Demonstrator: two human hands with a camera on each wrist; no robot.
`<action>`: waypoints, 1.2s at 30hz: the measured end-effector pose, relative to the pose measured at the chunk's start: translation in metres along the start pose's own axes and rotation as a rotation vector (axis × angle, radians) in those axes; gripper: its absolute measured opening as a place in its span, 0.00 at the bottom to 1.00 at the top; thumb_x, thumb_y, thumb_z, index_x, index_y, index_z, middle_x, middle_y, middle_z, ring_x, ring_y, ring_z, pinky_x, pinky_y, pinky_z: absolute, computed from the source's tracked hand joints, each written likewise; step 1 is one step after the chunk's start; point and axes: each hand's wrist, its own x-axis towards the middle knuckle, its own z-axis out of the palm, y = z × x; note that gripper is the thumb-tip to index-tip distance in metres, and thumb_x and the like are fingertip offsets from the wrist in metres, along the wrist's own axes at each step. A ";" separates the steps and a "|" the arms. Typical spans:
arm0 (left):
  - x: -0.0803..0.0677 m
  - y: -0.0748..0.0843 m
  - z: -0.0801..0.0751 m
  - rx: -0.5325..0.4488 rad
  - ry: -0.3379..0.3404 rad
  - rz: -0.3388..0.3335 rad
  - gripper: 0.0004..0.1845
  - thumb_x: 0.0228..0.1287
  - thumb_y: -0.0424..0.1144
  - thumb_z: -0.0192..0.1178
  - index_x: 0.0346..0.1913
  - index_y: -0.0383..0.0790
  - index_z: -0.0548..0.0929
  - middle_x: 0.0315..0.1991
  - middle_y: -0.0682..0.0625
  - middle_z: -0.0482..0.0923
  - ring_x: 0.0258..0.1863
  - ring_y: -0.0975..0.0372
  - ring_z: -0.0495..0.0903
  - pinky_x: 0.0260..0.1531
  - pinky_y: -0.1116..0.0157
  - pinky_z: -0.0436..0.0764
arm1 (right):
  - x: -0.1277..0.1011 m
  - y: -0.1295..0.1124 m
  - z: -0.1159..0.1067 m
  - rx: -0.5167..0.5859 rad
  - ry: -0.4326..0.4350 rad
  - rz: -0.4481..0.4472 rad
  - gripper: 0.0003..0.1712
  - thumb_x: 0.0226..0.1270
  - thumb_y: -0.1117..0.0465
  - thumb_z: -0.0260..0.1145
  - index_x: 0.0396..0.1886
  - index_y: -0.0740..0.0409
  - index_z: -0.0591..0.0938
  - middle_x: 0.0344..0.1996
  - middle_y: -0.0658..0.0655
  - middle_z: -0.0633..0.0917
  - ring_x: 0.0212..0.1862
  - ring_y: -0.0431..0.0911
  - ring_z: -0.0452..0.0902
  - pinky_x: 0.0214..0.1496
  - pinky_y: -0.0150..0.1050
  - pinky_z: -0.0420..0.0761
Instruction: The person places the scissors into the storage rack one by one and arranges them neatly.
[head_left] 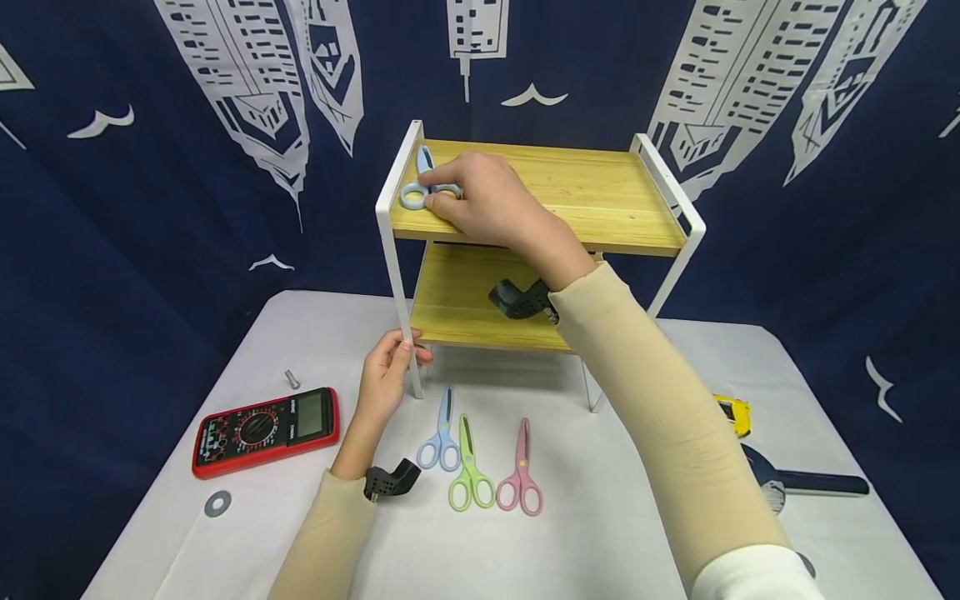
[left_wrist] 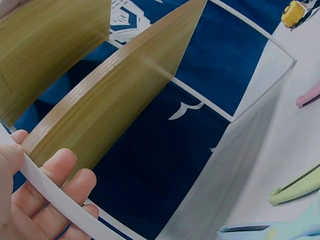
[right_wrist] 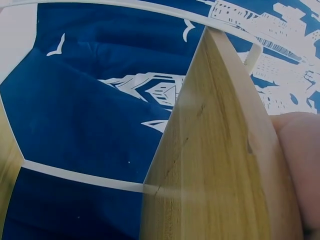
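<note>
A two-tier shelf stands on the table, with a wooden top board [head_left: 577, 187] and a white metal frame [head_left: 387, 208]. At the top board's left end lie light blue scissors [head_left: 425, 159], blades pointing to the back. My right hand [head_left: 487, 196] pinches them near the handles with thumb and fingers. In the right wrist view the board hides most of that hand and all of the scissors. Lower down, my left hand [head_left: 385, 375] holds the front left leg [left_wrist: 55, 192], thumb on one side and fingers on the other.
In front of the shelf lie another pair of blue scissors [head_left: 443, 435], green scissors [head_left: 468, 458] and pink scissors [head_left: 522, 468]. A red multimeter [head_left: 266, 431], a bolt [head_left: 292, 379] and a washer [head_left: 217, 503] are at left. A yellow tape measure [head_left: 735, 414] and a dark-handled tool [head_left: 821, 482] lie at right.
</note>
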 end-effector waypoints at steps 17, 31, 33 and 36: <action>0.000 0.001 0.002 -0.014 0.010 -0.010 0.13 0.79 0.27 0.45 0.54 0.20 0.76 0.36 0.22 0.82 0.33 0.74 0.84 0.44 0.73 0.82 | -0.109 0.019 0.034 0.075 0.591 -0.522 0.12 0.62 0.66 0.69 0.44 0.66 0.88 0.40 0.63 0.87 0.45 0.53 0.82 0.51 0.44 0.82; 0.000 0.002 0.001 -0.014 0.025 -0.005 0.13 0.79 0.28 0.45 0.54 0.20 0.76 0.35 0.23 0.82 0.33 0.73 0.84 0.44 0.72 0.81 | -0.238 0.070 0.132 0.193 0.245 -0.152 0.18 0.54 0.68 0.74 0.47 0.55 0.88 0.39 0.49 0.88 0.30 0.37 0.73 0.32 0.26 0.72; 0.000 0.002 0.001 -0.011 0.025 -0.007 0.13 0.79 0.28 0.45 0.54 0.20 0.76 0.36 0.22 0.82 0.34 0.73 0.84 0.44 0.72 0.81 | -0.248 0.075 0.145 0.187 0.214 -0.082 0.18 0.54 0.68 0.75 0.47 0.55 0.88 0.36 0.48 0.87 0.29 0.35 0.72 0.31 0.27 0.71; -0.001 0.002 0.001 -0.007 0.026 -0.018 0.13 0.79 0.28 0.46 0.54 0.21 0.77 0.36 0.23 0.82 0.34 0.74 0.84 0.45 0.72 0.81 | -0.261 0.081 0.163 0.173 0.147 0.042 0.18 0.54 0.65 0.77 0.47 0.57 0.87 0.33 0.49 0.85 0.27 0.35 0.70 0.30 0.28 0.71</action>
